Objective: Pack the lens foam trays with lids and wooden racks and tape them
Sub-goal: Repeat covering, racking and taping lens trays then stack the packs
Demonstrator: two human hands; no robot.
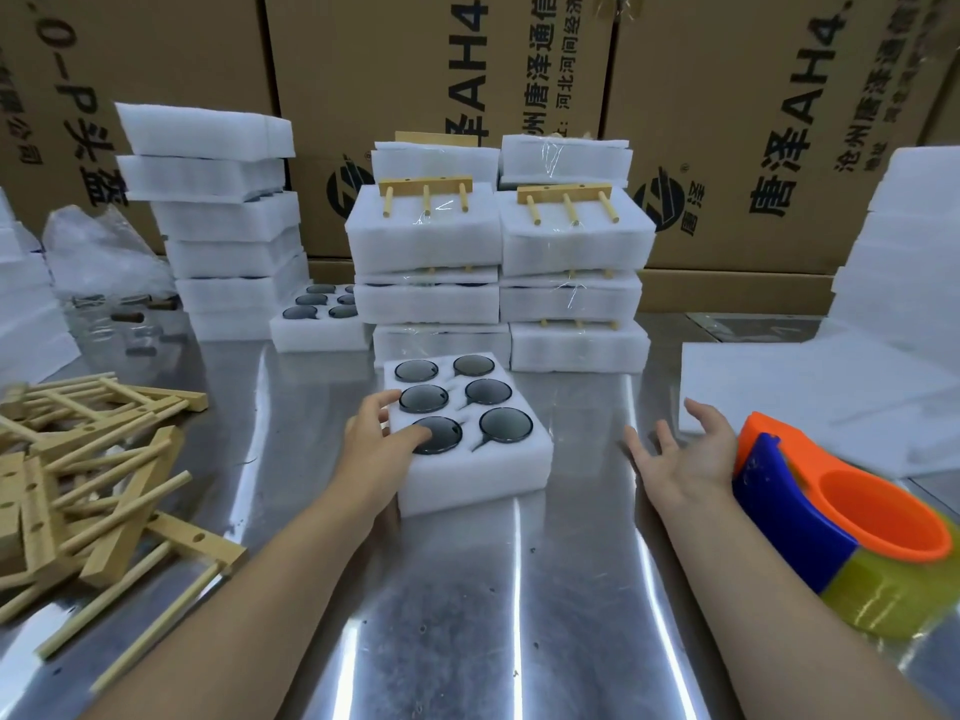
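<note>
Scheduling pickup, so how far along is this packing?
Done: taped packs with racks on top, stacked behind. In hand: the left hand rests on an uncovered six-lens foam tray; the right hand is open beside the tape dispenser. Left: lid, rack, tape, plus another open tray.

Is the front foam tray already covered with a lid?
No, six lenses lie exposed in the foam tray the left hand touches.

The table (467, 631) is seen to be polished metal, glossy and streaked with reflections. The foam tray (470, 483) is formed of white matt foam; the lenses (505, 424) set in it are dark, smooth and shiny. The wooden racks (124, 491) are left pale and unvarnished. The tape dispenser (810, 517) is moulded in glossy orange and blue plastic
</note>
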